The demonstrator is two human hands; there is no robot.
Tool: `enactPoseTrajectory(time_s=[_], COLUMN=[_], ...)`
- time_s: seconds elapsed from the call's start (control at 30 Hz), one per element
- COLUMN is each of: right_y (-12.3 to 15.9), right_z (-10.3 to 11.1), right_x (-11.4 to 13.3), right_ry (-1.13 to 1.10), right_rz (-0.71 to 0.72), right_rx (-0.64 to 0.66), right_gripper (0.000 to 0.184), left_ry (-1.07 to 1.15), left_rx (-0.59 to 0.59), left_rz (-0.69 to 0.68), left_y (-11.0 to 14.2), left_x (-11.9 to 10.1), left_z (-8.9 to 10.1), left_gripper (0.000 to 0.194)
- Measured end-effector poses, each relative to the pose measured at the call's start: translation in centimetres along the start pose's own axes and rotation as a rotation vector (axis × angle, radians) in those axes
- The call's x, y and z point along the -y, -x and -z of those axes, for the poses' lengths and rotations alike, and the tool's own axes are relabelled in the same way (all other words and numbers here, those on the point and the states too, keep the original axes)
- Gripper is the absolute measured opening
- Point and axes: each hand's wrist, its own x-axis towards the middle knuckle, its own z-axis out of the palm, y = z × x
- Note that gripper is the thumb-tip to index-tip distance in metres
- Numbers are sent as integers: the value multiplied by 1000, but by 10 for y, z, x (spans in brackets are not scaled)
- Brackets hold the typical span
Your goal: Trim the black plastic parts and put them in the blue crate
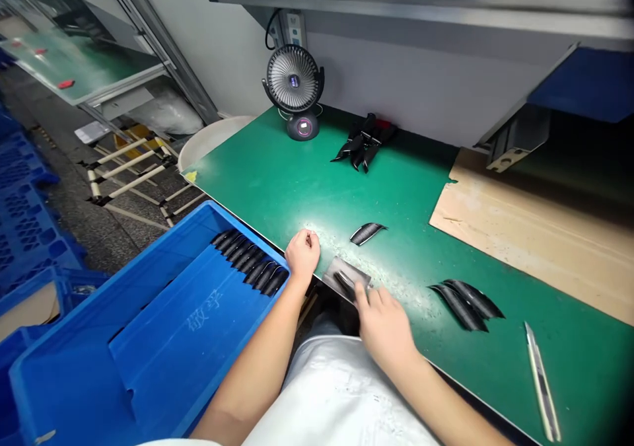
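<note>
Bench station, green mat [277, 168] along a wall [396, 89], items listed from the hands outward.

Right hand [384, 327]: part-spread and reaching forward, fingertips [363, 294] at the near corner of a grey metal plate [347, 275]. Plate sits at the mat's near edge, directly ahead of this hand and closer to it than to the left one. Black strip [343, 282] lies on the plate, its long axis running diagonally from far left to near right, toward the fingertips. Whether the hand has hold of plate or strip cannot be told; the fingers are blurred.

Left hand [303, 254]: loosely curled, knuckles up, nothing showing in it, at the mat's near edge, just beside the corner of the tray.

Blue plastic tray [148, 320]: moulded insert, with a row of curved black strips [250, 262] set side by side at its far end.

Loose on the mat: single curved black strip [367, 233] just beyond the plate; overlapping group of black strips [465, 306] to the right; heap of black strips [361, 143] on the far side; snap-off utility knife [542, 383] at the right.

Also present: desk fan [293, 79] on a round base, tan cardboard sheet [525, 234], blue plastic crates [24, 201] on the floor at left.
</note>
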Motion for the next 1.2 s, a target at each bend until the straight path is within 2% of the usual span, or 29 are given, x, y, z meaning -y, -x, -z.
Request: enactPoseTrajectory(time_s=[0.07,0.23,0.37,0.47,0.57,0.63,0.73,0.83,0.97,1.1,1.2], right_y=[1,6,33,33,19,10,5,5,31,72,83], right_z=[1,6,24,32,26,18,3,-8,-9,-2,1], right_x=[2,4,-24,-53,-72,-78,-78,-73,-82,-125,-154], right_ry=[5,-14,-44,-41,-10,-3,-11,-43,-80,-78,-102], right_rz=[-30,-29,-107,-246,-327,-361,-411,-443,-507,-667,-689], right_rx=[2,30,1,-60,-87,-105,-138,-167,-232,-317,-324], right_gripper=[37,40,38,40,31,26,23,25,33,33,29], left_ry=[2,0,1,44,54,18,-8,23,39,-25,-108], left_rx=[-2,8,47,132,244,320,402,466,501,462,532], left_rz=[-6,-36,-114,-292,-524,-620,-675,-745,-800,-836,-944], left_y=[-1,-3,-3,-4,-8,-10,-3,17,39,39,33], left_x=[0,2,-8,-33,-65,-81,-91,-90,-92,-102,-113], left_z=[0,1,9,14,11,3,-8,-12,-4,5,6], left_gripper=[24,23,26,25,29,32,34,33,32,31,31])
